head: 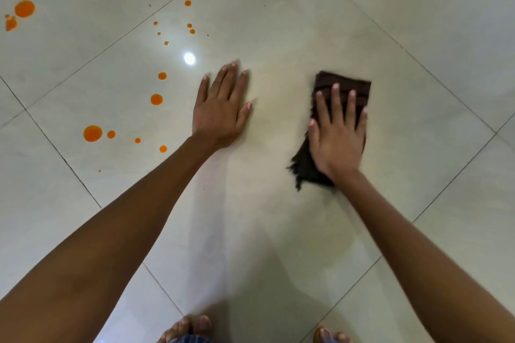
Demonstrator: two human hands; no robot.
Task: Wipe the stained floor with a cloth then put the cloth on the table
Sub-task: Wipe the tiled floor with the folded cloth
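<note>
Pressing cloth beneath its palm, right hand grip spread flat, left hand splayed on floor

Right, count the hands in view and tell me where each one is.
2. The left hand lies flat on the bare floor tile, apart from the cloth; the right hand presses flat on the brown cloth beside it.

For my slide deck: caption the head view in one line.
Right hand presses a dark brown cloth on the tiled floor; left hand rests flat near orange stains.
</note>
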